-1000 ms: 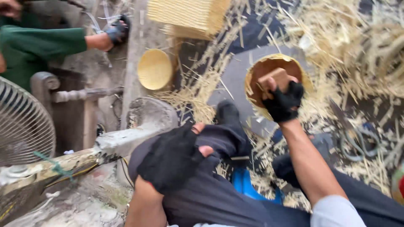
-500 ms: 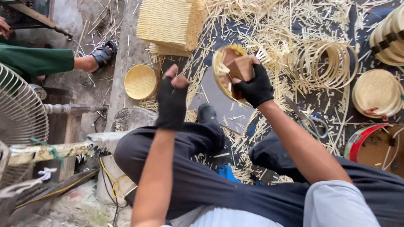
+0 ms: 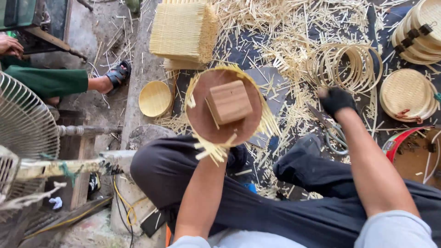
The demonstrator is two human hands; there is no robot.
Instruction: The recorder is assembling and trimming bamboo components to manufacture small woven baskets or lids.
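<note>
My left hand [image 3: 216,155] holds up a round brown wooden disc [image 3: 204,117] with a square wooden block [image 3: 228,102] on top. Pale bamboo strips [image 3: 268,121] fringe the disc's rim. The disc hides the fingers; only the wrist and forearm show. My right hand [image 3: 337,100], in a black glove, is down at the floor to the right, just above a pair of scissors [image 3: 330,128] and beside loose bamboo hoops [image 3: 349,66]. Its fingers curl downward and I cannot see whether anything is in them.
A stack of woven square mats [image 3: 183,32] and a small round basket [image 3: 155,98] lie ahead. Round woven lids [image 3: 406,94] and a red bucket [image 3: 394,143] are at right. A fan [image 3: 25,124] stands at left, near another person's sandalled foot [image 3: 115,75]. Bamboo splinters litter the floor.
My right hand left the wooden block and moved right and down to the floor by the scissors. My left hand took the disc from beneath and brought it closer.
</note>
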